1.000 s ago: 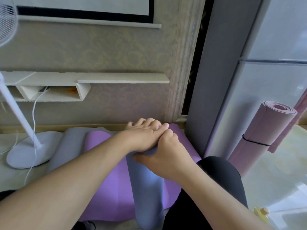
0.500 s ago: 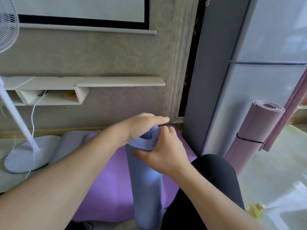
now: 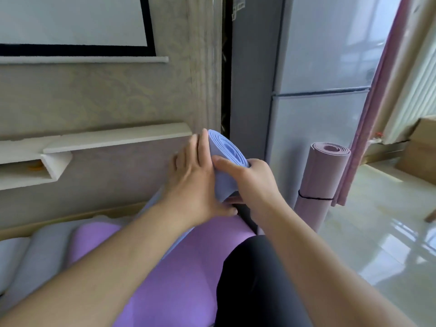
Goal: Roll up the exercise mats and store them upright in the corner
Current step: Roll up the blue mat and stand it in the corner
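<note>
Two hands hold one rolled mat near the middle of the view. Starting at the far left, at nine o'clock, a white wall shelf (image 3: 113, 140) juts from the patterned wall, with an open white box section beneath it. Below it, at about eight o'clock, a pale grey mat (image 3: 30, 260) lies rumpled on the floor against the skirting, and just beside it, toward six o'clock, a purple mat (image 3: 179, 279) lies spread flat under both forearms.

The left hand (image 3: 195, 182) lies along the left side of the blue rolled mat (image 3: 224, 166), its fingers (image 3: 201, 147) straight and pressed flat against the roll, the thumb reaching under toward the right. The roll is tilted, its spiral end facing up toward one o'clock, its lower length hidden behind the left forearm. The right hand (image 3: 254, 182) grips the roll from the right, fingers curled round it and the thumb laid across its front just below the spiral end.

Below the right forearm, at five o'clock, is a knee in black cloth (image 3: 254, 279). At three o'clock a pink rolled mat (image 3: 318, 182) stands upright on the glossy floor, bound by a thin black band, leaning against a grey refrigerator (image 3: 318, 114). A pink curtain (image 3: 368, 119) hangs just beside it, and a cardboard box (image 3: 422, 149) sits at the far right.
</note>
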`<state>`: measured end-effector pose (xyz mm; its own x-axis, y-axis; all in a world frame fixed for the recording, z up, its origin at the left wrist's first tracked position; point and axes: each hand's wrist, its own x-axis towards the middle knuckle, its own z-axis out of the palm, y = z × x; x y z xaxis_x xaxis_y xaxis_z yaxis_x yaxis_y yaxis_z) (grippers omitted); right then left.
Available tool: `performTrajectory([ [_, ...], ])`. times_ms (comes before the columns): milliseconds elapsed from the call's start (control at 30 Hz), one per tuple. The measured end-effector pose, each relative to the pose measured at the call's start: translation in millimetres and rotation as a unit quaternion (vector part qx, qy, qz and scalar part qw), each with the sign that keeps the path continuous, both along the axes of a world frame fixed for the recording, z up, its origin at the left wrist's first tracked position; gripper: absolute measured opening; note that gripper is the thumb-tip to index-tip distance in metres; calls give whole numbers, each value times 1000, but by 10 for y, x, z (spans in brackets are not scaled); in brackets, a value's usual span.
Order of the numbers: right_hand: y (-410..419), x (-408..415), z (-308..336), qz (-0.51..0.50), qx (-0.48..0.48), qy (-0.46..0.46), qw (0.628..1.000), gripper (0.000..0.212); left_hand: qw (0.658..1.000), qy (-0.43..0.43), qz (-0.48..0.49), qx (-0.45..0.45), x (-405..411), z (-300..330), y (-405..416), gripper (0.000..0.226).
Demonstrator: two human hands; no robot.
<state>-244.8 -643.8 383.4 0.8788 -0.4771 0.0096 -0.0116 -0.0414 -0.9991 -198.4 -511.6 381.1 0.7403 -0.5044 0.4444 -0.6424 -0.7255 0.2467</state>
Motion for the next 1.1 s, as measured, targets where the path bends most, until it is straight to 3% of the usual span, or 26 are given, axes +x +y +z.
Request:
performTrajectory([
  [133,-376,119,-302,-36,53,74,995,74,1000,-2,8,-25,246,-370,-562,152],
  [367,-1290,148,-995,15,98,164,981,56,990,11,-56,130,548,-1014,-1391,101],
  [533,-1768,149,-1743,27,157,268,950,66,960,67,-135,237,702,-1661,-1804,92],
  [667,-2056,70,-2451,42,206,314,926,83,935,109,-189,279,773,-2252,-2077,105],
  [733,-2193,-43,-2796,45,231,322,917,92,928,131,-202,285,752,-2536,-2198,91],
  [800,-2321,-218,-3145,35,252,319,913,83,925,154,-207,280,689,-2779,-2285,77],
  [900,-2379,-601,-3583,9,310,315,897,48,904,180,-241,303,532,-3118,-2392,84],
  [1000,-2326,-942,-3954,-54,368,316,873,43,874,204,-279,343,383,-3395,-2478,91],
  [1100,-2258,-1286,-4418,-175,288,408,849,33,854,222,-300,363,341,-3524,-2503,103],
])
